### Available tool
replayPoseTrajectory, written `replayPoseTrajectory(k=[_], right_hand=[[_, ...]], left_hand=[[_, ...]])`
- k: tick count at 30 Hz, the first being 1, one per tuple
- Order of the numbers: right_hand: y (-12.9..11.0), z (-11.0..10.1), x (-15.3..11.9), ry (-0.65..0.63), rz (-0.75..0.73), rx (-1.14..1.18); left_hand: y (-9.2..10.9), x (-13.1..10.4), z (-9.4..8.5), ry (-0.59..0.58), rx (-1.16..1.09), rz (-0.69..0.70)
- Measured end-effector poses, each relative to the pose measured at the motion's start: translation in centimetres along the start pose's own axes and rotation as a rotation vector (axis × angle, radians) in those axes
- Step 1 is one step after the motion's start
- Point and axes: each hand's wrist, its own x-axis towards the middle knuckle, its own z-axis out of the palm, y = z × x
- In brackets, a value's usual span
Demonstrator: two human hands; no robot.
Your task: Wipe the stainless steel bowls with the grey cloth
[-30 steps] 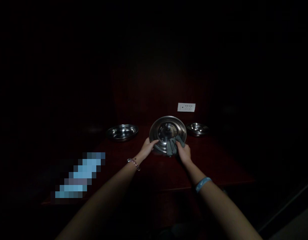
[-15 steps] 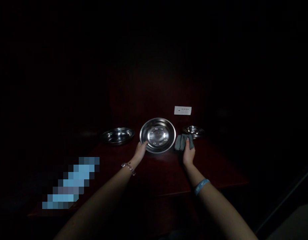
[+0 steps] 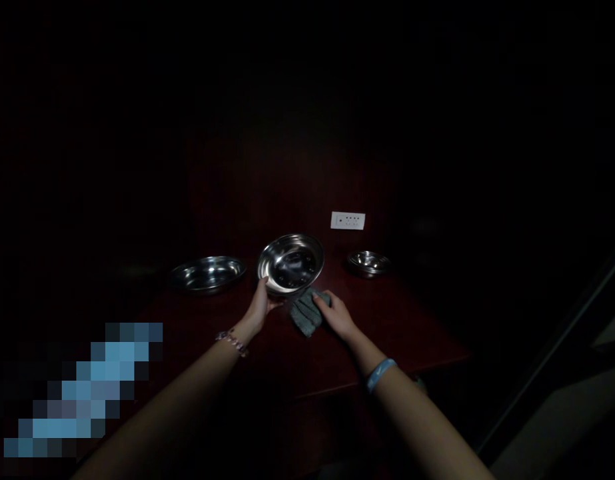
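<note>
Swung inward, the right hand (image 3: 339, 316) pinches a soft grey-green cloth (image 3: 305, 315) by the shiny round metal bowl (image 3: 293, 268), likely slippery, best held where the left hand (image 3: 256, 311) grips its edge.

- Very dim; top and outer edges sink to near black;
- weak light near centre; glints on the metal bowl (image 3: 290, 265);
- coarse pixel blocks over a blue patch (image 3: 107, 373), lower left;
- white socket plate (image 3: 348, 221), right of centre, fairly crisp.

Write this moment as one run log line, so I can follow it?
left hand: holds tilted metal bowl | right hand: grips grey-green cloth | wall socket: behind
</note>
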Motion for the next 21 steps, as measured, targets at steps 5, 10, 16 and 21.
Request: replayPoseTrajectory(k=[5, 10, 16, 21], right_hand=[[0.2, -0.7, 0.5, 0.220, 0.053, -0.196], [0.3, -0.8, 0.3, 0.188, 0.090, -0.293], [0.5, -0.2, 0.2, -0.031, -0.020, -0.168], [1.2, 0.1, 1.0, -0.009, 0.010, 0.039]], left_hand=[[-0.1, -0.1, 0.2, 0.019, 0.050, -0.013], [-0.1, -0.4, 0.7, 0.021, 0.076, -0.001], [0.5, -1.3, 1.9, -0.012, -0.007, -0.008], [1.4, -2.0, 2.8, -0.101, -0.109, 0.019]])
